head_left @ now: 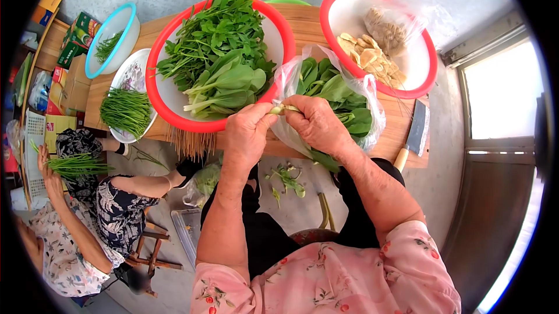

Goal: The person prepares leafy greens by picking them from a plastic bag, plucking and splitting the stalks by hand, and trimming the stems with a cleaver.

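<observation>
We pinch the pale stalk (280,109) in our left hand (247,130) and right hand (316,123), judging it light, crisp, easily snapped, best held gently near either end.

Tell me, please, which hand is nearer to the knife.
Right. The right hand is left of the knife; the left hand is farther left, beyond the right hand.

From where I stand, the upper garment is a pale pink top (326,285) printed with small red motifs on thin greenish sprigs (flowers or cherries, I cannot tell which). Sleeves (416,256): short, same printed fabric. Lower garment: plain black trousers (361,221).
</observation>
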A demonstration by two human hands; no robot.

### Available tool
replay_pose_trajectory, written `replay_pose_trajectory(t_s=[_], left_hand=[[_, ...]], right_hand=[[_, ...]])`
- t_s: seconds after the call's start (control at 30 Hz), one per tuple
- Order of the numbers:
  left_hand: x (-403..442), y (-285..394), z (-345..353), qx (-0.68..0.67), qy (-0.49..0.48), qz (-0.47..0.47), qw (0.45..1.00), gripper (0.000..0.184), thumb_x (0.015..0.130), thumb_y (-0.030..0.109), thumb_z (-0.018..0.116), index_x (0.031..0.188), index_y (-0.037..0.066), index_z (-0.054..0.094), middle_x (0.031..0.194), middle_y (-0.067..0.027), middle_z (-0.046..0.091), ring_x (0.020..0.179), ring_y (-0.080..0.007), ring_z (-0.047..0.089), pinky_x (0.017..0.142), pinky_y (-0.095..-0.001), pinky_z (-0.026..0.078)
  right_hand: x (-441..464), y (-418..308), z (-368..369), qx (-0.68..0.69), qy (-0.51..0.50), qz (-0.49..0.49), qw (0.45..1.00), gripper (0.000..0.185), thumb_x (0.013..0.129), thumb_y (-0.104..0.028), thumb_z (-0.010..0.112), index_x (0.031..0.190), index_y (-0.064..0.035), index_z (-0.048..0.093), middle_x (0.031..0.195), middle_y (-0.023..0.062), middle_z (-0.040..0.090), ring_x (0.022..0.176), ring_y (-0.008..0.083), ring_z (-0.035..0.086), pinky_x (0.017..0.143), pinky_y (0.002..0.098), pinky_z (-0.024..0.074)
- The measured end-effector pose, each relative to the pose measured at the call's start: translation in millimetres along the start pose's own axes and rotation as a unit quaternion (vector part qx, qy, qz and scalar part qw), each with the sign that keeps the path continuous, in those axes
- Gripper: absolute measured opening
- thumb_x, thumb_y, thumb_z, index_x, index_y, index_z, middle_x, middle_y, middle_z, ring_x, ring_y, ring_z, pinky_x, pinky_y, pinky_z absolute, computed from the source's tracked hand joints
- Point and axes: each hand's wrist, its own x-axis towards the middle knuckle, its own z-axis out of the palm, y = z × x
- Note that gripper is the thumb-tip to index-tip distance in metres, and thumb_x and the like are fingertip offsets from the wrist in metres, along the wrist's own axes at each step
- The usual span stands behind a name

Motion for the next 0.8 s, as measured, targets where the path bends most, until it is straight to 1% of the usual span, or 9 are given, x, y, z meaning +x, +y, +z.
replay_pose_trajectory(t_s=[0.07, 0.1, 0.17, 0.2, 0.27, 0.4, 0.47, 0.67, 0.8], left_hand=[[1, -3, -6, -0.18, -0.085, -0.12, 0.973, 0.017, 0.085, 0.009, 0.061, 0.097, -0.002, 0.066, 0.078, -0.0031, 0.063, 0.069, -0.0089, 0.056, 0.063, -0.0245, 0.046], [2, -2, -6, -0.18, -0.084, -0.12, 0.973, 0.017, 0.085, 0.009, 0.061, 0.097, -0.002, 0.066, 0.078, -0.0031, 0.063, 0.069, -0.0089, 0.056, 0.063, -0.0245, 0.046], [2, 0, -4, -0.376, -0.072, -0.216, 0.898, 0.019, 0.089, 0.013, 0.057, 0.098, 0.0, 0.065, 0.078, -0.0053, 0.064, 0.066, -0.0114, 0.059, 0.061, -0.0243, 0.047], [2, 2, -4, -0.376, -0.072, -0.216, 0.898, 0.019, 0.089, 0.013, 0.057, 0.098, 0.0, 0.065, 0.078, -0.0053, 0.064, 0.066, -0.0114, 0.059, 0.061, -0.0243, 0.047], [2, 6, -4, -0.479, -0.071, -0.24, 0.842, 0.022, 0.091, 0.016, 0.054, 0.103, -0.001, 0.062, 0.079, -0.0067, 0.065, 0.066, -0.0128, 0.06, 0.062, -0.025, 0.049], [5, 8, -3, -0.466, -0.056, -0.245, 0.848, 0.025, 0.092, 0.018, 0.053, 0.107, -0.001, 0.059, 0.081, -0.0076, 0.065, 0.068, -0.0123, 0.06, 0.063, -0.0239, 0.05], [6, 15, -3, -0.444, -0.042, -0.276, 0.851, 0.026, 0.092, 0.016, 0.054, 0.11, -0.002, 0.057, 0.084, -0.0074, 0.065, 0.069, -0.0122, 0.061, 0.063, -0.0232, 0.05], [6, 5, 10, -0.45, 0.011, -0.262, 0.854, 0.02, 0.086, 0.01, 0.062, 0.102, -0.001, 0.064, 0.081, -0.0029, 0.063, 0.065, -0.0086, 0.057, 0.058, -0.0197, 0.046], [6, 0, 1, -0.431, -0.023, -0.258, 0.864, 0.017, 0.081, 0.009, 0.065, 0.095, -0.002, 0.066, 0.076, -0.001, 0.062, 0.061, -0.0054, 0.053, 0.054, -0.0181, 0.042]], right_hand=[[0, -10, -9, 0.116, -0.051, 0.096, 0.987, 0.019, 0.086, -0.014, 0.053, 0.089, 0.0026, 0.062, 0.069, 0.0061, 0.057, 0.062, 0.011, 0.054, 0.057, 0.0295, 0.0452], [0, -10, -11, 0.116, -0.051, 0.095, 0.987, 0.019, 0.086, -0.014, 0.053, 0.089, 0.0026, 0.062, 0.069, 0.0061, 0.057, 0.062, 0.011, 0.054, 0.057, 0.0295, 0.0452], [0, -11, -15, 0.255, -0.083, 0.218, 0.938, 0.017, 0.087, -0.015, 0.051, 0.088, -0.0009, 0.06, 0.075, 0.0033, 0.058, 0.063, 0.01, 0.053, 0.059, 0.0257, 0.0457], [-1, -9, -13, 0.255, -0.082, 0.218, 0.939, 0.017, 0.087, -0.015, 0.051, 0.088, -0.0009, 0.06, 0.075, 0.0033, 0.058, 0.063, 0.01, 0.053, 0.059, 0.0257, 0.0457], [-1, -5, -7, 0.391, -0.05, 0.219, 0.892, 0.016, 0.091, -0.017, 0.049, 0.091, -0.0042, 0.058, 0.079, 0.0008, 0.056, 0.061, 0.0089, 0.052, 0.056, 0.0223, 0.0446], [1, -12, -7, 0.404, 0.011, 0.25, 0.88, 0.019, 0.093, -0.022, 0.052, 0.09, -0.0039, 0.058, 0.072, -0.0001, 0.053, 0.055, 0.0082, 0.049, 0.049, 0.0212, 0.0404], [2, -6, -6, 0.363, 0.031, 0.227, 0.903, 0.021, 0.091, -0.025, 0.058, 0.091, -0.0041, 0.059, 0.065, -0.0022, 0.051, 0.049, 0.0066, 0.044, 0.042, 0.0215, 0.0351], [2, -5, 0, 0.33, -0.028, 0.25, 0.91, 0.018, 0.085, -0.019, 0.067, 0.091, -0.0028, 0.063, 0.066, -0.0034, 0.053, 0.049, 0.0042, 0.043, 0.043, 0.0194, 0.0333], [3, -6, -4, 0.283, -0.034, 0.262, 0.922, 0.016, 0.086, -0.018, 0.063, 0.088, -0.0025, 0.064, 0.064, -0.0025, 0.054, 0.047, 0.0037, 0.039, 0.042, 0.02, 0.0307]])
